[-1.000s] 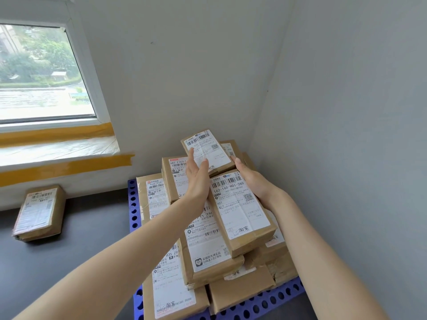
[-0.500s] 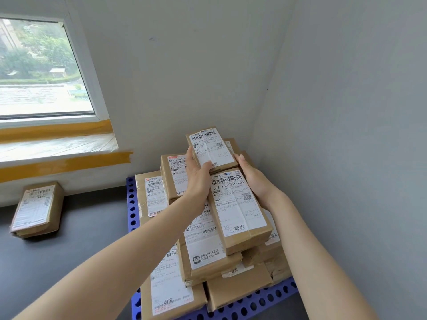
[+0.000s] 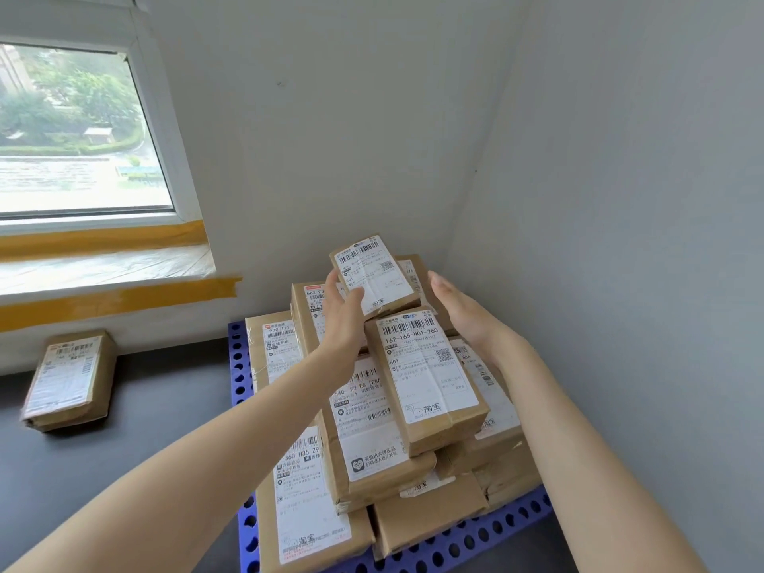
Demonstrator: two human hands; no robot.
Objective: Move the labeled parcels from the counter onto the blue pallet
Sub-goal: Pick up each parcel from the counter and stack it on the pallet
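Left hand (image 3: 345,308) touches the near left corner of the top parcel (image 3: 374,277), thumb lying across its label and fingers straight along its left edge. Right hand (image 3: 452,306) is open, fingers relaxed, just beside the parcel's right side; whether it touches cannot be told. That parcel sits tilted on the peak of the stack (image 3: 372,407), its far end raised toward the corner of the room.

Brown parcels with white barcode labels fill most of the blue pallet (image 3: 239,366), piled several layers deep and leaning on one another. Only the pallet's perforated left edge and near edge show. It lies on the dark grey counter (image 3: 144,428), pushed into the corner where two plain pale walls (image 3: 330,138) meet.

One more labelled parcel (image 3: 68,380) lies flat on the counter, well apart to the left, near the foot of the wall under the window (image 3: 74,130). The sill (image 3: 103,266) is covered with clear film, edged above and below by yellow tape (image 3: 124,297). Trees and a lawn show through the glass.
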